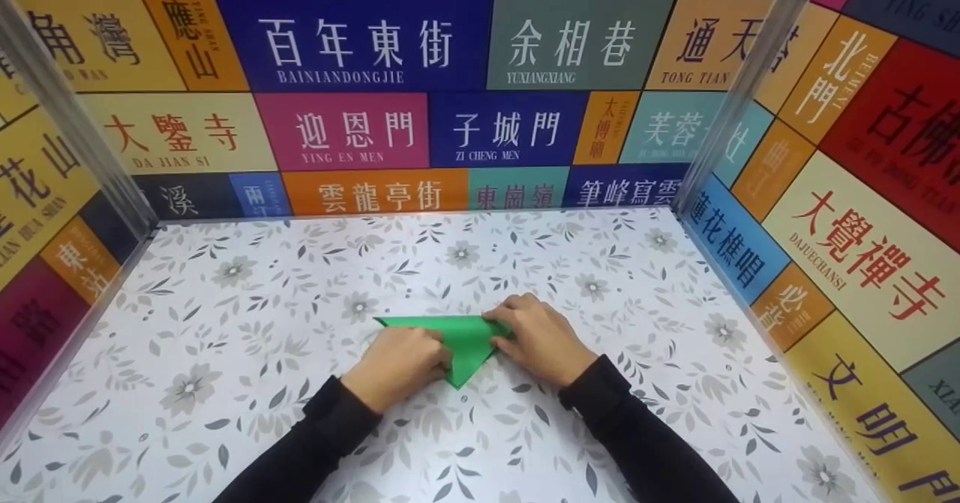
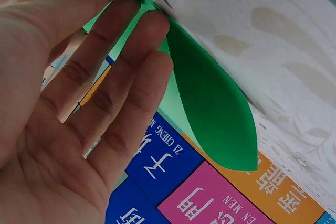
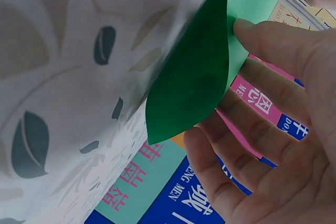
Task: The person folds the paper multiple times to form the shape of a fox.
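Note:
A sheet of green paper (image 1: 469, 338), folded into a triangle, lies on the table with its long edge away from me and a point towards me. My left hand (image 1: 397, 364) holds its left part, the fingers curled and covering much of that side. In the left wrist view the thumb and fingers meet at the paper, and a curved green flap (image 2: 218, 103) stands out past them. At the right corner, my right hand (image 1: 541, 342) pinches the paper between thumb and fingers. The right wrist view shows that thumb (image 3: 252, 32) against a bent green flap (image 3: 191, 77).
A white tabletop (image 1: 285, 443) with grey flowers and leaves lies under the paper. Upright panels (image 1: 352, 132) covered in coloured name signs close off the back and both sides, with clear strips (image 1: 731, 87) at the corners. Black sleeves (image 1: 304, 443) cover both forearms.

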A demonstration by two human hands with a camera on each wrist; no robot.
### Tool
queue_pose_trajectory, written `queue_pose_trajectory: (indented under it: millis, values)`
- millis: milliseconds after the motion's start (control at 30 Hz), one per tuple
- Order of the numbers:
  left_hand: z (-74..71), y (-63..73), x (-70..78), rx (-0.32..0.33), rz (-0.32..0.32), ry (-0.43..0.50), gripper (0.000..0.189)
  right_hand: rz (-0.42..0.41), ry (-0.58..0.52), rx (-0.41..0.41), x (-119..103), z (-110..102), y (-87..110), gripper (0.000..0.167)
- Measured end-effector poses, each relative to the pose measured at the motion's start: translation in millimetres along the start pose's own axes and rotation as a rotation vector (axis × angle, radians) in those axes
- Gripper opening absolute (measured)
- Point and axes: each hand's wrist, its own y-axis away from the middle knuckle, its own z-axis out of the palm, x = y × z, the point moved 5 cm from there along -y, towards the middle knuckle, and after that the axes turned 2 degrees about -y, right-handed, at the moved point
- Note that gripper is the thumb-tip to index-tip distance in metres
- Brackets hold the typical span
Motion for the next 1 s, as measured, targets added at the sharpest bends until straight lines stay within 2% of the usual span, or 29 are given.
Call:
queue_pose_trajectory:
  millis: [167,567,1000]
  values:
    - [-0.3,0.7,0.3,-0.016,0.004,0.017,0.013,0.0,0.0,-0.005,-0.8,-0.5,-0.2,0.04]
    - [0.9,0.8,1.7,0.004,0.049,-0.011,0.012,-0.033,-0.011,-0.004,-3.4,-1.9,1.0,0.041]
    - [0.2,1.1,2.2,-0.009,0.055,-0.012,0.013,-0.026,-0.02,-0.003,-3.6,-1.8,0.7,0.039]
